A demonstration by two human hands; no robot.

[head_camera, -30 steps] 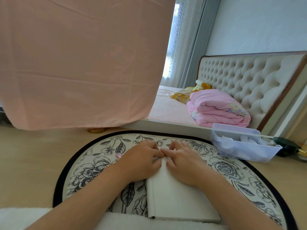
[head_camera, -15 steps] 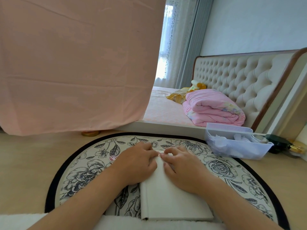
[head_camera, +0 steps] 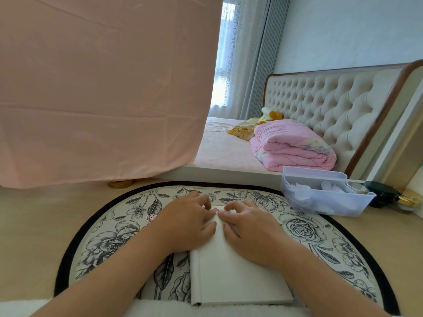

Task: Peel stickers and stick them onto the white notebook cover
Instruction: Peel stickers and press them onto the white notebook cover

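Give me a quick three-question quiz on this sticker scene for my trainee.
1. True or false: the white notebook lies closed on the floral mat.
2. Where is the clear bin? A: to the right of the hands, at the mat's edge. B: on the bed. C: under the notebook.
3. Fill in: the left hand and right hand pinch the small sticker at the notebook's ___ edge.

Key: 1 true; 2 A; 3 far.
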